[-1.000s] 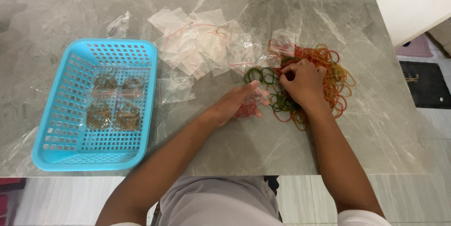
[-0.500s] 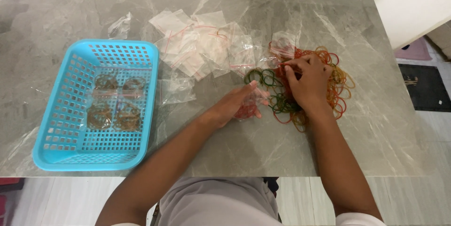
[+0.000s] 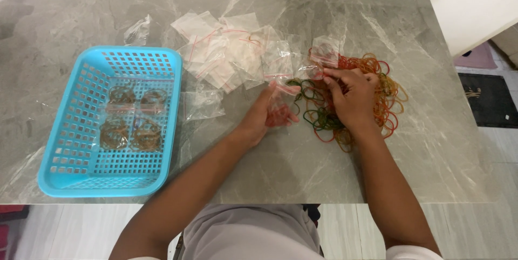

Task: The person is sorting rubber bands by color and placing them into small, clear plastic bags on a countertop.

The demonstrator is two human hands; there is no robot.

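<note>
My left hand holds a small clear zip bag with some red bands inside, resting on the grey marble table. My right hand lies on a loose pile of red, orange and green rubber bands, its fingers pinching bands at the pile's left side. A heap of empty clear zip bags lies just beyond both hands.
A light blue plastic basket stands at the left with several filled bags of bands in it. One clear bag lies apart behind the basket. A white surface and a floor mat are at the right.
My right hand's fingers have shifted slightly over the pile of bands, gathering some. My left hand has stayed with the bag.
</note>
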